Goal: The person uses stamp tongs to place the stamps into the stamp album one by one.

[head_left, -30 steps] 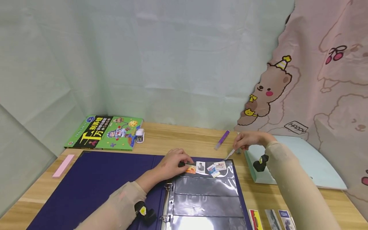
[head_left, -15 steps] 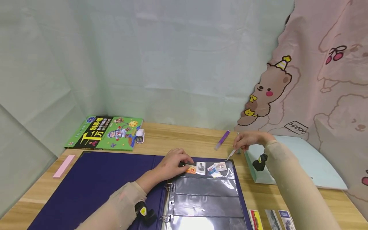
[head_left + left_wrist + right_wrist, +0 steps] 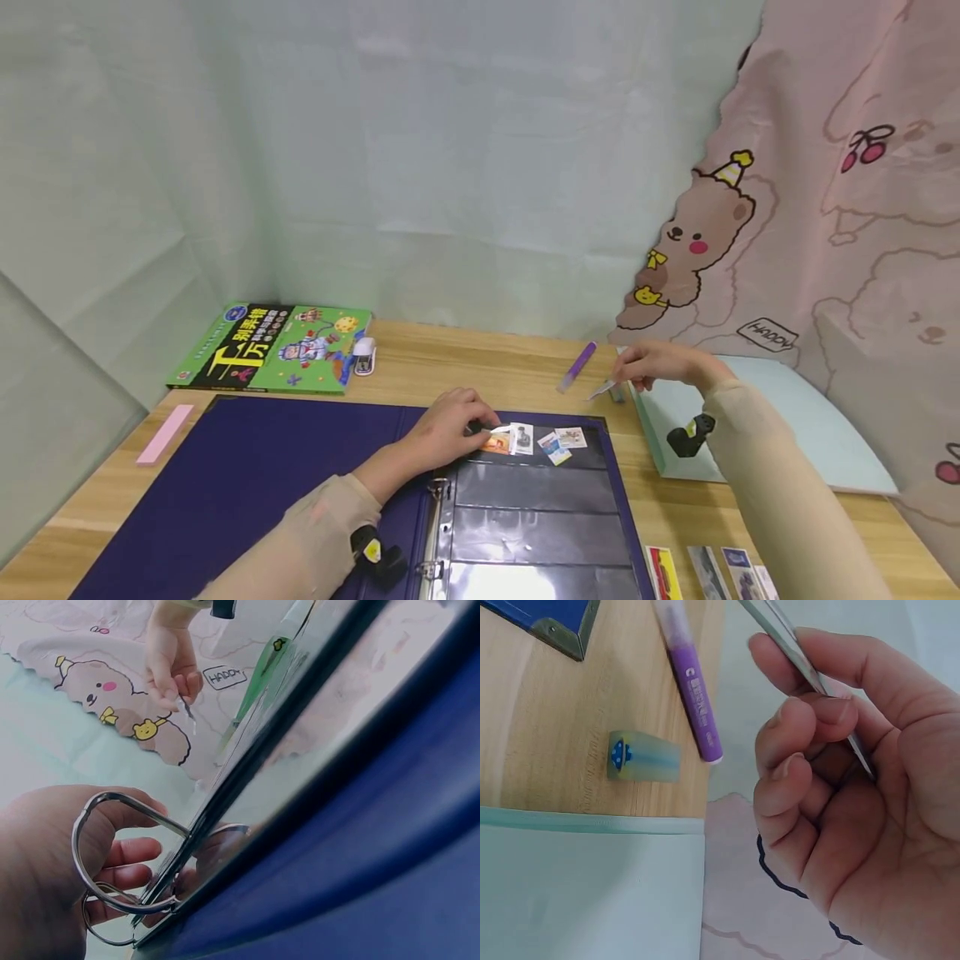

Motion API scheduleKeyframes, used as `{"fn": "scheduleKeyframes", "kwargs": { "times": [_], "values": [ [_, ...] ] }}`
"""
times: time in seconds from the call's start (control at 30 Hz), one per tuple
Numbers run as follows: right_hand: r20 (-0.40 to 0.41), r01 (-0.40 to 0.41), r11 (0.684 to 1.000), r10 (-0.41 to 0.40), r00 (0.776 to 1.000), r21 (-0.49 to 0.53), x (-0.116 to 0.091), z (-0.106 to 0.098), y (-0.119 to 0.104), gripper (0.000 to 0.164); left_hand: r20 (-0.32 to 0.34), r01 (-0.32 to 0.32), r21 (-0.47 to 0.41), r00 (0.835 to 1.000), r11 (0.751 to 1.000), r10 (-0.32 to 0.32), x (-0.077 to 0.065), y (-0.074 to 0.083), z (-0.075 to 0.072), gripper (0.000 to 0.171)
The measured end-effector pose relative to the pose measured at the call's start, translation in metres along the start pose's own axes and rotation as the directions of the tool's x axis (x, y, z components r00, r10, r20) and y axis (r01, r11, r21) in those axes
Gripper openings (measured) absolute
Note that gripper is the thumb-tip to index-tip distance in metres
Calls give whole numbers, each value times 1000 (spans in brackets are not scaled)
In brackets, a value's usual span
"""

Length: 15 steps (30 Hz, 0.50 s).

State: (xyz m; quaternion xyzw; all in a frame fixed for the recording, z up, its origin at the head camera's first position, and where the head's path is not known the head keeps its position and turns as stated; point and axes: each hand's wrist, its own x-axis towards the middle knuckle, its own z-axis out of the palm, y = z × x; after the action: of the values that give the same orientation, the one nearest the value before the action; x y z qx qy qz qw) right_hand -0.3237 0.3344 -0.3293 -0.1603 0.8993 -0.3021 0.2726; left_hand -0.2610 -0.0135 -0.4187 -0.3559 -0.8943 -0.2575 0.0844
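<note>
In the head view, my left hand [image 3: 448, 427] rests at the top left of the black pocket page [image 3: 532, 486] in a blue ring binder [image 3: 300, 475]. Its loosely bent fingers touch the page by an orange stamp [image 3: 496, 443], which they partly cover. Along that top strip lie a grey portrait stamp [image 3: 523, 438], a blue-and-white stamp [image 3: 553, 449] and a pale stamp [image 3: 572, 437]; the last two overlap. My right hand [image 3: 656, 367] pinches metal tweezers [image 3: 795, 652] above the wood, beyond the binder's far right corner. Nothing shows at the tweezer tips.
A purple marker [image 3: 577, 367] and a small translucent block [image 3: 643, 756] lie beyond the binder. A mint folder [image 3: 772, 425] is under my right forearm. Several stamps, including a yellow-red one [image 3: 663, 573], lie at front right. A green book [image 3: 273, 348] and pink strip [image 3: 165, 435] are left.
My right hand has drawn the tweezers off the page's upper edge, away and slightly right. The curved glare by the right-hand stamps is gone. The left hand has stayed in place.
</note>
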Motion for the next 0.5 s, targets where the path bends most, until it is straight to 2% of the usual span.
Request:
{"fn": "scheduleKeyframes", "kwargs": {
  "times": [0.17, 0.5],
  "values": [
    [-93, 51, 999, -51, 994, 1, -16, 4, -5, 26, 5, 3, -4, 1000, 1000, -3, 1, -1, 0, 13],
    [-253, 145, 986, -119, 960, 86, -57, 10, -2, 27, 21, 14, 3, 1000, 1000, -14, 5, 5, -5, 17]
  ]
}}
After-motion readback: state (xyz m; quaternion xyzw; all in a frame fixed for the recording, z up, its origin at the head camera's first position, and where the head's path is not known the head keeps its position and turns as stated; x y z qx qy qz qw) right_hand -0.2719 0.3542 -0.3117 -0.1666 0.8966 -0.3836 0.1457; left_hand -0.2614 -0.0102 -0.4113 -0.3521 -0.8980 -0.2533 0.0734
